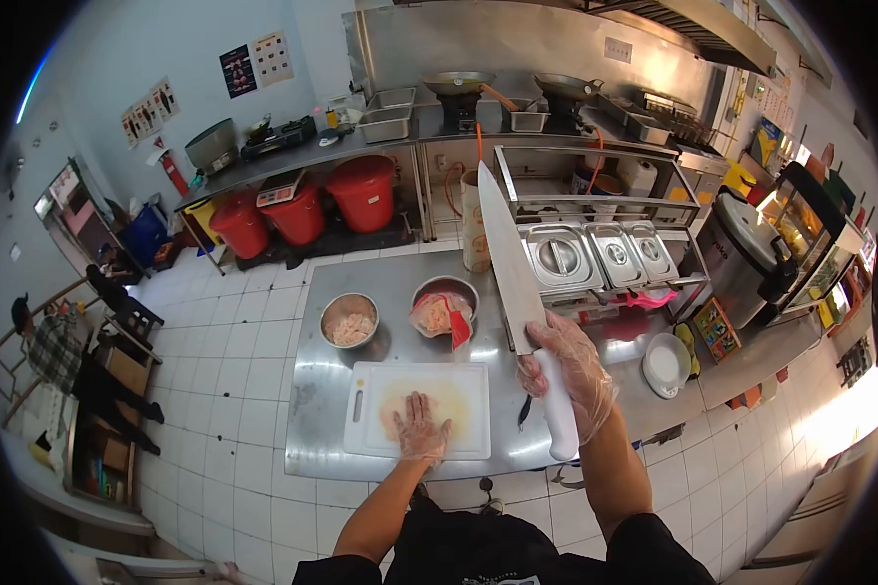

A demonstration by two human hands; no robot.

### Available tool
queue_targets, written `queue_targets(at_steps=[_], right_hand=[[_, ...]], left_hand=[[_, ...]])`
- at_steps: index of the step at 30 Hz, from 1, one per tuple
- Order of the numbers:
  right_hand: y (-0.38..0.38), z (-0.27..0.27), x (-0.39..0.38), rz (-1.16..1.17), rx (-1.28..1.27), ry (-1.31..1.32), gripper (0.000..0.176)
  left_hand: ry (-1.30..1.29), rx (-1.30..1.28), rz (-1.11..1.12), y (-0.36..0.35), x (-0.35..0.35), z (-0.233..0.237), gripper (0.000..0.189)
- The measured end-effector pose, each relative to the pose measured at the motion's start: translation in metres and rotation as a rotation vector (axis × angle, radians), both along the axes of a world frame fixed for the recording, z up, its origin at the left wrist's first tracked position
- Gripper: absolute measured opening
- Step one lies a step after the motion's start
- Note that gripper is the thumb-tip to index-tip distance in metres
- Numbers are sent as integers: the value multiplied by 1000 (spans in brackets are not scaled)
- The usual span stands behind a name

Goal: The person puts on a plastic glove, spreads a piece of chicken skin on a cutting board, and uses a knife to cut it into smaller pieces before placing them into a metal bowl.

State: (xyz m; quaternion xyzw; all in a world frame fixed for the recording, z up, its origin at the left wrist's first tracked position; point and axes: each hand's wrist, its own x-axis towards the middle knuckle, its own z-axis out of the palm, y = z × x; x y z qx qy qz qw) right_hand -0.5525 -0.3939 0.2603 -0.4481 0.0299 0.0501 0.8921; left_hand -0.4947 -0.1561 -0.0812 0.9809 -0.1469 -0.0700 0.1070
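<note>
My right hand, in a clear plastic glove, grips a large chef's knife with a white handle. The blade points up and away from me, raised above the table's right side. My left hand, gloved as well, lies flat with fingers spread on a white cutting board. The board's middle is stained yellowish. Behind it, a metal bowl holds pale pinkish pieces that look like raw meat. To its right, a second metal bowl contains a plastic bag with red print and similar pale contents.
The steel table carries everything before me. Lidded steel pans and a large cooker stand to the right. White plates sit nearby. Red bins are under the back counter. Another person stands far left.
</note>
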Motion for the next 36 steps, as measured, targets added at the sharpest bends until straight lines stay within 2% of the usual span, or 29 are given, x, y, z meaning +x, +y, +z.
queue_targets(at_steps=[2,5,8,11,15,16,18,21,23,27,28,30,32,33,35,36], right_hand=[[-3,1,-7,6,57,-27,30],[0,5,-13,-139,107,14,28],[-4,-3,-14,-58,170,-74,27],[3,-13,-22,-55,-12,-114,27],[8,-72,-37,83,-302,79,25],[11,-96,-42,96,-356,155,26],[8,-156,-49,217,-532,137,25],[25,-197,-71,299,-503,332,21],[40,-218,-82,323,-486,432,19],[69,-232,-86,326,-467,504,18],[76,-228,-77,329,-465,508,19],[85,-212,-60,294,-456,530,20],[91,-200,-31,249,-540,443,19],[96,-178,-9,200,-545,440,18],[98,-128,38,166,-580,204,22],[106,-89,61,90,-558,198,22]], left_hand=[[49,-4,44,-8,-7,2,92],[63,-85,54,-12,-30,17,91],[-2,-43,37,-17,-45,4,87],[3,-57,41,-13,-55,8,86],[-23,-81,18,7,-62,4,87],[-26,-83,24,13,-65,4,88],[-41,-87,35,25,-70,8,88],[-28,-76,41,41,-76,8,90],[39,-29,32,43,-75,30,90],[126,-3,12,51,-62,43,84],[167,-7,1,53,-58,53,83],[143,-10,-51,60,-45,68,66],[125,-14,-170,65,-27,75,56],[162,2,-210,65,-16,74,55],[235,56,-306,67,7,70,57],[238,85,-343,68,19,66,61]])
